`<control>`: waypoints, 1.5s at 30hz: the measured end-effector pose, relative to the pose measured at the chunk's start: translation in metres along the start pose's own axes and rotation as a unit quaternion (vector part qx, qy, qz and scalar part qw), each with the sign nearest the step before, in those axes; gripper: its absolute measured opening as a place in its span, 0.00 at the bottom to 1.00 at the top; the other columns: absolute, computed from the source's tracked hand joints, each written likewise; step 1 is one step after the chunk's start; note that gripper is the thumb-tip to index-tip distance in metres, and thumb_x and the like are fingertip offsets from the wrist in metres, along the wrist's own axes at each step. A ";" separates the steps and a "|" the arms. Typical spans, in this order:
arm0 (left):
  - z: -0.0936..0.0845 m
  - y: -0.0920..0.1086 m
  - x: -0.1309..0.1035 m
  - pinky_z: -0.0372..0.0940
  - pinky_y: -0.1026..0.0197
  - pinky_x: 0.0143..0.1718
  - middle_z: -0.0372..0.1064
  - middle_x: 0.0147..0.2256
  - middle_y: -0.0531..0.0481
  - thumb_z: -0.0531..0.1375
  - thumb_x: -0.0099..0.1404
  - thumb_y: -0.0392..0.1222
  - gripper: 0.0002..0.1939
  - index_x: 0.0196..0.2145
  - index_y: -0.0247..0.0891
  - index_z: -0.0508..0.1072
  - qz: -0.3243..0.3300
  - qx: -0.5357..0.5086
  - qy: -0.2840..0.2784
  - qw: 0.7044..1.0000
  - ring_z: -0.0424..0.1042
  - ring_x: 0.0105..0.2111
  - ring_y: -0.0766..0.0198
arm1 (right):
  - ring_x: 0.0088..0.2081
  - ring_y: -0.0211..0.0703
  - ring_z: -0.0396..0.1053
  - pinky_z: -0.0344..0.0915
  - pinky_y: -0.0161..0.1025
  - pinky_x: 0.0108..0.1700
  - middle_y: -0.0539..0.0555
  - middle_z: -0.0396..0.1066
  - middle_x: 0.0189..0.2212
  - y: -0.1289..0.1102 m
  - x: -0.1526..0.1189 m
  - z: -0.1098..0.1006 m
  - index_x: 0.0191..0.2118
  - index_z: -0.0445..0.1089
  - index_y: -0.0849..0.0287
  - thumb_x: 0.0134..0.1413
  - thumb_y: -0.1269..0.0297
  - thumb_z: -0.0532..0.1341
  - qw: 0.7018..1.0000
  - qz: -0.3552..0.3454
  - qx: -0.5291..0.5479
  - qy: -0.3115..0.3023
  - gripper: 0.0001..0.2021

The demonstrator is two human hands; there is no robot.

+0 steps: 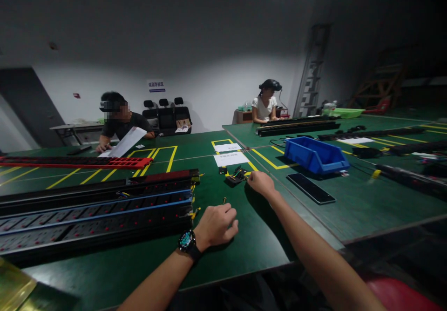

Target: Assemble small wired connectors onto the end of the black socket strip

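My left hand (217, 225), with a black watch (186, 240) on its wrist, is palm down low over the green table. Its fingers curl loosely and the thumb stands apart, with nothing visible between them. Just beyond its knuckles is a small brass-coloured screw (224, 200). My right hand (261, 185) is closed, fingertips pinched together beside a small black part with wires (236, 176). What the pinch holds, if anything, is too small to make out. A smaller black piece (222, 170) lies left of that part.
Long black strips with blue edges (139, 204) and a red rack (129, 163) lie left. Printed sheets (230, 158) lie ahead. A blue bin (316, 157) and a phone (310, 188) are on the right. Two people (120, 120) work across the table.
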State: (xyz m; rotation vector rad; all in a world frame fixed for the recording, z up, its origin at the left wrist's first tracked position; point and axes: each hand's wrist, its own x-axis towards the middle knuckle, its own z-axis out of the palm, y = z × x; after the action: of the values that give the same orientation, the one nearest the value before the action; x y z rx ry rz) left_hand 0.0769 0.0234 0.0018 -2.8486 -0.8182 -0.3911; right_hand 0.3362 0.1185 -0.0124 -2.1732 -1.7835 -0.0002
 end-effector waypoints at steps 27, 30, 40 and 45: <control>0.004 -0.003 0.000 0.57 0.62 0.28 0.74 0.29 0.49 0.56 0.71 0.41 0.13 0.28 0.39 0.71 -0.004 -0.002 -0.037 0.999 0.73 0.27 0.62 | 0.40 0.45 0.76 0.59 0.35 0.38 0.55 0.81 0.39 -0.059 -0.035 0.004 0.42 0.79 0.54 0.68 0.60 0.61 0.984 -0.171 0.036 -0.016 0.09; 0.005 -0.003 0.000 0.56 0.62 0.28 0.74 0.29 0.49 0.57 0.71 0.41 0.12 0.28 0.38 0.71 -0.005 -0.008 -0.036 0.999 0.72 0.27 0.62 | 0.40 0.46 0.77 0.60 0.35 0.37 0.55 0.81 0.38 -0.052 -0.030 -0.001 0.41 0.79 0.55 0.69 0.58 0.59 0.990 -0.135 0.039 -0.024 0.11; 0.007 -0.003 0.000 0.52 0.61 0.27 0.75 0.30 0.49 0.57 0.71 0.42 0.13 0.28 0.39 0.70 -0.006 -0.005 -0.042 0.999 0.71 0.27 0.63 | 0.39 0.45 0.76 0.60 0.35 0.36 0.54 0.80 0.36 -0.058 -0.035 0.009 0.41 0.79 0.54 0.66 0.58 0.61 0.978 -0.189 0.073 -0.040 0.10; 0.006 -0.003 0.000 0.52 0.60 0.27 0.74 0.29 0.50 0.57 0.71 0.42 0.13 0.27 0.39 0.70 -0.006 -0.002 -0.038 0.999 0.70 0.26 0.63 | 0.38 0.44 0.76 0.59 0.35 0.35 0.53 0.80 0.35 -0.057 -0.035 0.011 0.41 0.79 0.54 0.65 0.59 0.62 0.974 -0.201 0.092 -0.043 0.09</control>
State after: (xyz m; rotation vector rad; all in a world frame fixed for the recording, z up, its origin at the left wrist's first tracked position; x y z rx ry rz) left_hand 0.0762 0.0270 -0.0035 -2.8794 -0.8485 -0.2879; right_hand 0.2719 0.0974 -0.0159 -1.6800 -2.1490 0.1591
